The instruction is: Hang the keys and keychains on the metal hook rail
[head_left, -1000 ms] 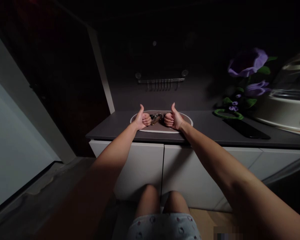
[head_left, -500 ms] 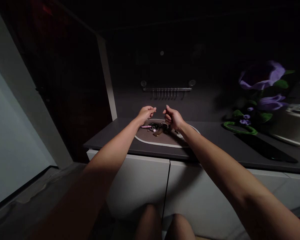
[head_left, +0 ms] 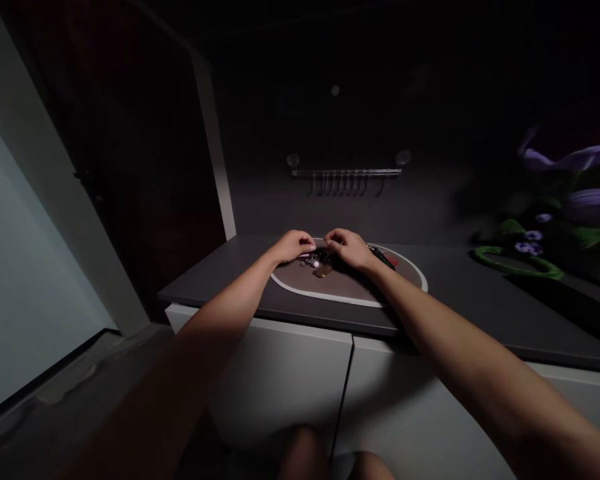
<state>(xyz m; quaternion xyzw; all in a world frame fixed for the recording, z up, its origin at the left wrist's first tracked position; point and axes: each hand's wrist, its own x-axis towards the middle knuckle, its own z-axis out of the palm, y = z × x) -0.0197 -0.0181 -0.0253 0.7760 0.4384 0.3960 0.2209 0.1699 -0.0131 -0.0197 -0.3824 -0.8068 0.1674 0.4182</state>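
Head view: poising left hand (head_left: 294, 247) and right hand (head_left: 351, 249) at small trinkets (head_left: 323, 271) lying on oval mat (head_left: 345, 288), curling fingers partly closed, leaving any grip impossible to tell; working in dim light among bunched pieces, probably risking snagging or scattering some.

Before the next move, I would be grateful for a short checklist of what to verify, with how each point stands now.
1. Left hand and right hand both at the oval mat: ok.
2. Mat lying flat on the countertop: ok.
3. Small items fully in view: not ok; the hands partly cover the cluster around the brown piece.
4. Firm hold on an item by either hand: cannot tell; the fingertips are too dark and small.
5. Good light on the mat: not ok; it is dim and shadowed.
6. Hook rail on the wall out of the hands' way: ok, it sits above them.
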